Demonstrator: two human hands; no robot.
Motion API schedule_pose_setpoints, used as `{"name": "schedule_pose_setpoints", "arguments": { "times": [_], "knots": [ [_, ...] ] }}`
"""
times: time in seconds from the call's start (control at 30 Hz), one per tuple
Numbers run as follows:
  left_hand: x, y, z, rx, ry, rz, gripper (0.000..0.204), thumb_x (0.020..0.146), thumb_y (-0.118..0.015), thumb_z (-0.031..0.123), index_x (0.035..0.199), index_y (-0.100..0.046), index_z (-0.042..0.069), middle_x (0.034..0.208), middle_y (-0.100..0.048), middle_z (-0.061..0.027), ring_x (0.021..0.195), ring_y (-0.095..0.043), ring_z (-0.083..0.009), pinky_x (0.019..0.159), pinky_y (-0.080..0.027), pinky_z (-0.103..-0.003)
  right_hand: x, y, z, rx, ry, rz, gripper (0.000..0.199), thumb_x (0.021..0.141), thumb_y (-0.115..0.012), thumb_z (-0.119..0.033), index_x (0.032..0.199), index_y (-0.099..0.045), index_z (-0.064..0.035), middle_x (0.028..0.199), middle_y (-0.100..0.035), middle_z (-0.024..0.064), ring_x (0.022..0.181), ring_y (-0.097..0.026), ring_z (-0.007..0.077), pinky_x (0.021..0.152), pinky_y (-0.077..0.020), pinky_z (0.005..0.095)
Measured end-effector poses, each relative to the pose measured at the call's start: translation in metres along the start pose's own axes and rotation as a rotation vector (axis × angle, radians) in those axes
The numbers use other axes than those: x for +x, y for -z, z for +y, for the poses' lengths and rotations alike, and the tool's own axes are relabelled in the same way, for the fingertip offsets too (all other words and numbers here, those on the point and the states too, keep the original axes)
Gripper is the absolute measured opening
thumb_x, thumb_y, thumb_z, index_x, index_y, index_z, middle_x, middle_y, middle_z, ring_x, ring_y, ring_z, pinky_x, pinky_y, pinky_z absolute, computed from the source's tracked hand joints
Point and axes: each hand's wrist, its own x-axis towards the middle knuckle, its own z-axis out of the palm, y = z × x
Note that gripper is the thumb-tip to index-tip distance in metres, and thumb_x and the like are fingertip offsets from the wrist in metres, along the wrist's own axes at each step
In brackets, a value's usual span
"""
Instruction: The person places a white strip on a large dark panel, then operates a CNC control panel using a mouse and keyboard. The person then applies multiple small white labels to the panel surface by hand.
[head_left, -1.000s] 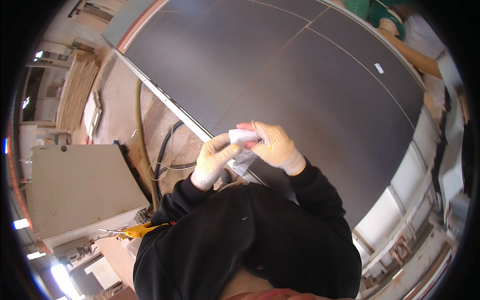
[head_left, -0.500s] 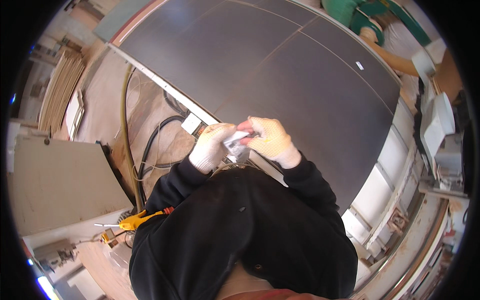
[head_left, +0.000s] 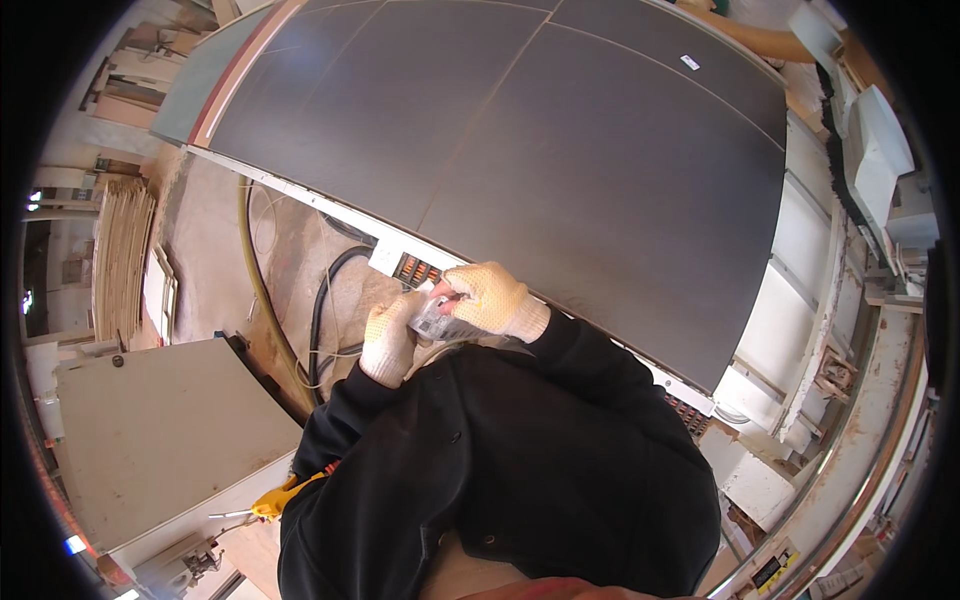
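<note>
Both hands wear cream knit gloves with a yellowish dotted coating. My left hand (head_left: 388, 338) is closed on the left side of a small crumpled, shiny white-and-grey packet or sheet (head_left: 438, 322) with faint print. My right hand (head_left: 488, 298) pinches its upper right edge with bare fingertips that poke out of the glove. The packet is held in front of my black jacket, beside the near edge of a large dark grey panel (head_left: 600, 170). Part of it is hidden by the gloves, and its exact kind cannot be made out.
A small white label (head_left: 690, 62) lies on the panel's far right part. Hoses (head_left: 262, 280) run over the floor at left, near a beige cabinet (head_left: 170, 430). A yellow air blow gun (head_left: 285, 498) hangs by my left side. Stacked boards (head_left: 120, 260) stand farther left; white machinery (head_left: 780, 300) lines the right.
My view has turned, and the panel's edge shows at a different slant. Both hands and the packet sit lower and further left in view. The hands still hold the packet.
</note>
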Motion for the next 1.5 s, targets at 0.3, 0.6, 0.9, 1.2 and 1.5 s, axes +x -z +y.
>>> {"name": "schedule_pose_setpoints", "arguments": {
  "times": [0.3, 0.6, 0.9, 1.2, 1.5],
  "knots": [
    [-0.002, 0.033, -0.011, 0.141, -0.265, 0.173, 0.031, 0.105, -0.055, 0.026, 0.102, -0.069, -0.002, 0.084, -0.069, -0.0068, 0.067, -0.061, -0.0136, 0.059, -0.046, -0.027, 0.01, -0.028, 0.029, 0.405, 0.184, 0.425, 0.014, 0.087, -0.065, 0.008, 0.096, -0.065, -0.0024, 0.103, -0.067, 0.0057, 0.097, -0.064, 0.0172, 0.087, -0.055, 0.0336],
    [-0.036, 0.063, -0.003, 0.435, -0.518, 0.306, 0.036, 0.105, -0.06, 0.029, 0.09, -0.071, -0.002, 0.074, -0.067, -0.0059, 0.061, -0.057, -0.0104, 0.057, -0.044, -0.025, -0.115, 0.182, 0.236, -0.81, -1.119, 1.003, 0.037, 0.09, -0.071, -0.034, 0.115, -0.068, -0.0075, 0.11, -0.074, 0.0142, 0.102, -0.07, 0.037, 0.091, -0.0545, 0.0459],
    [-0.025, 0.096, 0.014, 0.393, -0.391, 0.259, 0.036, 0.104, -0.062, 0.029, 0.089, -0.07, -0.003, 0.072, -0.067, -0.0075, 0.06, -0.059, -0.0128, 0.057, -0.045, -0.026, -0.04, 0.058, 0.216, -1.094, -0.769, 0.256, 0.062, 0.097, -0.062, -0.047, 0.134, -0.06, 0.0023, 0.153, -0.05, 0.0217, 0.145, -0.043, 0.0383, 0.117, -0.0365, 0.0492],
    [-0.005, 0.202, 0.057, -0.042, -0.381, 0.268, 0.027, 0.106, -0.063, 0.026, 0.113, -0.071, 0.002, 0.097, -0.071, -0.0021, 0.085, -0.064, -0.0097, 0.074, -0.05, -0.027, 0.129, -0.165, -0.01, 0.522, -0.02, -0.318, 0.064, 0.097, -0.062, -0.003, 0.156, -0.039, 0.0, 0.145, -0.058, 0.0202, 0.135, -0.056, 0.0231, 0.112, -0.0414, 0.0332],
    [-0.003, 0.354, 0.12, -0.446, -0.465, 0.067, 0.03, 0.102, -0.065, 0.019, 0.124, -0.066, -0.001, 0.115, -0.072, -0.0092, 0.105, -0.069, -0.0185, 0.09, -0.053, -0.033, 0.289, -0.275, -0.1, 0.02, 0.092, -0.431, 0.052, 0.094, -0.061, -0.003, 0.145, -0.056, -0.0085, 0.126, -0.068, 0.0217, 0.116, -0.067, 0.0366, 0.097, -0.0517, 0.04]
  ]
}}
